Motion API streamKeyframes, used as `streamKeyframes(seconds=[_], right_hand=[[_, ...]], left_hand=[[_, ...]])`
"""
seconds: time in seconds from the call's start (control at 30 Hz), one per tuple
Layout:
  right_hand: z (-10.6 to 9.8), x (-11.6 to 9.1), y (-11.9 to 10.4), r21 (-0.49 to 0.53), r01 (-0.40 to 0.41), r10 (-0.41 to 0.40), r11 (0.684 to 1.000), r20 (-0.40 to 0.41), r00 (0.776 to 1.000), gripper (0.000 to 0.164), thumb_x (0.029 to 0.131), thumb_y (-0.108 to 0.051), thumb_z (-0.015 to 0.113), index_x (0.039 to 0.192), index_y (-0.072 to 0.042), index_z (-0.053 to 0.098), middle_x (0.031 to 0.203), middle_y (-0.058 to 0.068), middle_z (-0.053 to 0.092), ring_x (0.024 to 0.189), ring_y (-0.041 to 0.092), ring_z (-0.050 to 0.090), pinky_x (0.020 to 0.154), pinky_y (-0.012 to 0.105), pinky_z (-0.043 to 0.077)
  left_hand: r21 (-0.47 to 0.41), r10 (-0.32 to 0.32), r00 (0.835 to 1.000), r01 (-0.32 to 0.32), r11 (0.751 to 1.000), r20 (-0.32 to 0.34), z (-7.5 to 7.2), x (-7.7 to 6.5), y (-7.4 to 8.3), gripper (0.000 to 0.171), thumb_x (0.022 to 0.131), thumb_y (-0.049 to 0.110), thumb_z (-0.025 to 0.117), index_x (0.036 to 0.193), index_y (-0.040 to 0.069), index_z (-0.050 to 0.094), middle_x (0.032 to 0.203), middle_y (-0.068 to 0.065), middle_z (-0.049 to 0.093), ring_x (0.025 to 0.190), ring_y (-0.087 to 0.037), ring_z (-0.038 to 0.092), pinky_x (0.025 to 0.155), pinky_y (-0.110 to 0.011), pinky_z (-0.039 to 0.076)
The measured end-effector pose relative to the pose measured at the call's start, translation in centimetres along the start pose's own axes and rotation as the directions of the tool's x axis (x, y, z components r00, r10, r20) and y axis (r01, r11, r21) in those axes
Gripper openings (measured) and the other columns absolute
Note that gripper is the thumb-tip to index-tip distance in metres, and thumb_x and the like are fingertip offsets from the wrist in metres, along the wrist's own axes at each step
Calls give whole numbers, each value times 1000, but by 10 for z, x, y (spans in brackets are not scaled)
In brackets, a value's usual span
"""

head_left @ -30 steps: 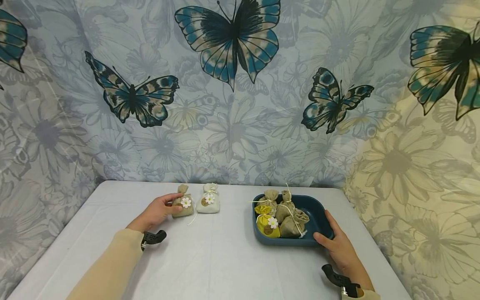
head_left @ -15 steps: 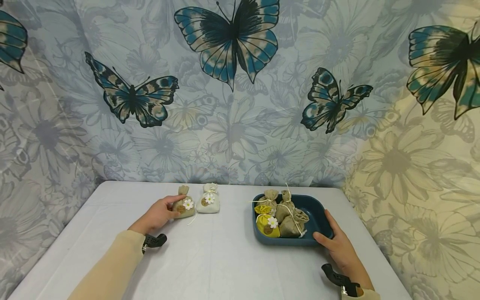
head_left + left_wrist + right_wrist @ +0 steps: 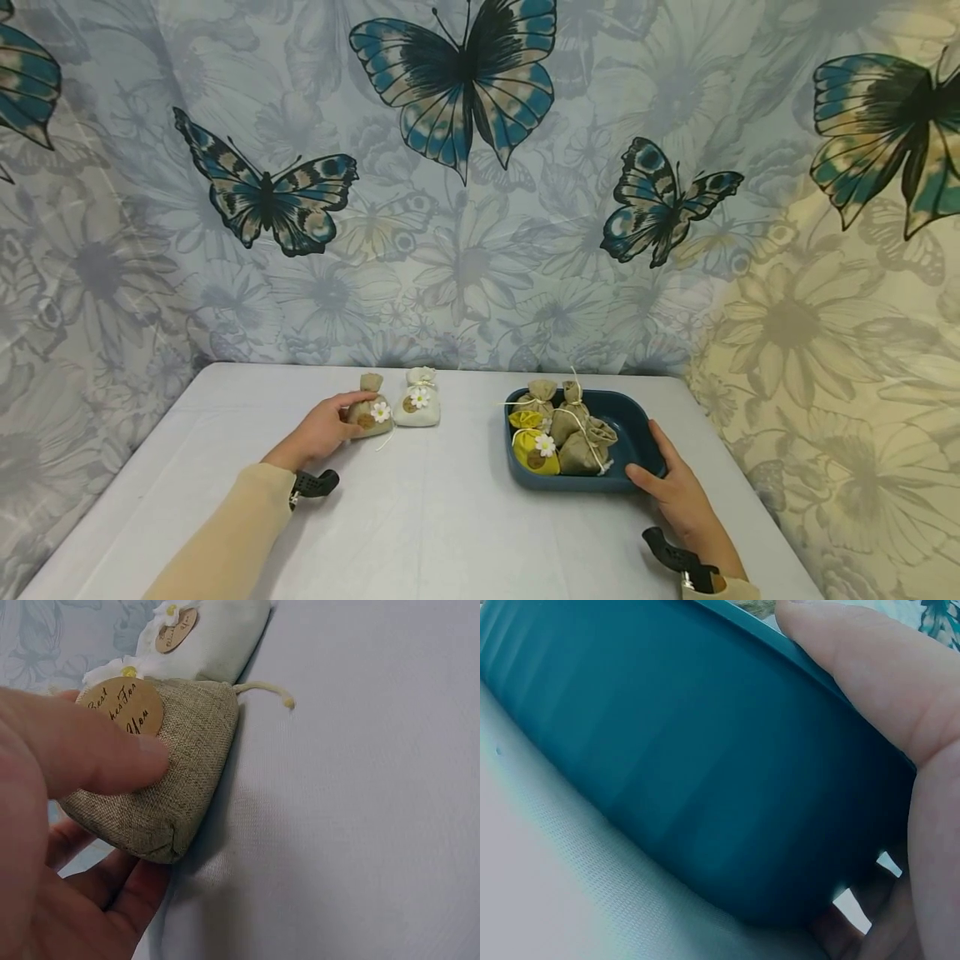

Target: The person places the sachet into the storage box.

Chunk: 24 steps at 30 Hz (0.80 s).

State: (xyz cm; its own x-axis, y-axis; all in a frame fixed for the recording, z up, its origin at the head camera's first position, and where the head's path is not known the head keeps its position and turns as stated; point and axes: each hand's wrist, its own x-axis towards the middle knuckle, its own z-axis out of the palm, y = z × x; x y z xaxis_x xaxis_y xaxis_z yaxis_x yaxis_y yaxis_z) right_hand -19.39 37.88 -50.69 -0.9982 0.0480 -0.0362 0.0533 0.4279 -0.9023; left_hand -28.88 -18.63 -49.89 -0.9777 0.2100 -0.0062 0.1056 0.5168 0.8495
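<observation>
My left hand [image 3: 318, 431] holds a beige burlap drawstring pouch [image 3: 196, 761] with a white flower and a round tag. In the left wrist view the thumb presses its front, while the other fingers reach behind and beneath it. A white drawstring pouch [image 3: 422, 414] with a similar flower stands just to its right. On the right, my right hand [image 3: 684, 497] grips the near right corner of a blue plastic basket [image 3: 636, 433]. Its thumb lies on the rim, and the fingers go round the outer wall [image 3: 682, 757].
Several burlap pouches [image 3: 577, 454] and a yellow pouch [image 3: 534, 457] with a white flower fill the basket's left part. A white cloth [image 3: 450, 533] covers the table. Behind it hangs a butterfly-patterned backdrop [image 3: 468, 275].
My left hand and the burlap pouch have shifted slightly to the right, toward the white pouch. My right hand and the basket have stayed in place.
</observation>
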Motion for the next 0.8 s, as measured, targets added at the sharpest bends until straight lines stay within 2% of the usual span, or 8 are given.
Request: streamKeyframes(seconds=[0.13, 0.23, 0.47, 0.57, 0.67, 0.8], right_hand=[[1, 1, 1, 9, 2, -2, 1000, 0, 1000, 98, 95, -28, 72, 162, -22, 0, 165, 14, 2, 146, 45, 8, 111, 65, 14], [1, 1, 1, 15, 3, -3, 1000, 1, 1000, 98, 95, -27, 72, 162, -22, 1, 165, 14, 2, 146, 45, 8, 111, 65, 15], [0, 1, 2, 12, 5, -5, 1000, -1, 1000, 99, 94, -27, 72, 162, -22, 1, 164, 15, 2, 146, 45, 8, 111, 65, 15], [0, 2, 2, 7, 6, -6, 1000, -3, 1000, 99, 94, -27, 73, 162, -22, 1, 164, 15, 2, 146, 46, 8, 110, 65, 15], [-1, 2, 2, 6, 9, -9, 1000, -2, 1000, 99, 94, -26, 73, 162, -22, 1, 164, 15, 2, 146, 46, 8, 110, 65, 14], [-1, 1, 1, 7, 6, -6, 1000, 7, 1000, 100, 94, -26, 73, 162, -26, 0, 164, 15, 1, 146, 46, 7, 111, 65, 14]], left_hand=[[1, 20, 1000, -20, 1000, -5, 1, -2, 2, 51, 84, -1, 74, 132, 13, 66, 108, -15, 58, 86, -26, 50, 67, -35, 45], [19, 27, 999, -26, 999, -20, 2, -3, 1, 48, 85, 3, 75, 130, 14, 67, 97, -11, 58, 84, -24, 49, 68, -34, 43], [11, 21, 998, -21, 1000, -54, 5, -4, 0, 48, 86, 5, 76, 132, 13, 65, 104, -11, 65, 82, -23, 53, 66, -33, 45], [-35, -5, 997, 2, 999, -76, 5, -2, 0, 51, 85, 4, 73, 134, 13, 63, 104, -13, 63, 85, -25, 54, 66, -33, 47], [-100, -29, 994, 18, 995, -109, 3, 0, 0, 53, 84, 3, 69, 136, 10, 60, 115, -18, 59, 94, -27, 55, 68, -32, 49], [-232, -83, 986, 48, 972, -142, 0, 0, 0, 54, 89, 5, 65, 142, 8, 55, 125, -21, 52, 97, -25, 53, 68, -29, 48]])
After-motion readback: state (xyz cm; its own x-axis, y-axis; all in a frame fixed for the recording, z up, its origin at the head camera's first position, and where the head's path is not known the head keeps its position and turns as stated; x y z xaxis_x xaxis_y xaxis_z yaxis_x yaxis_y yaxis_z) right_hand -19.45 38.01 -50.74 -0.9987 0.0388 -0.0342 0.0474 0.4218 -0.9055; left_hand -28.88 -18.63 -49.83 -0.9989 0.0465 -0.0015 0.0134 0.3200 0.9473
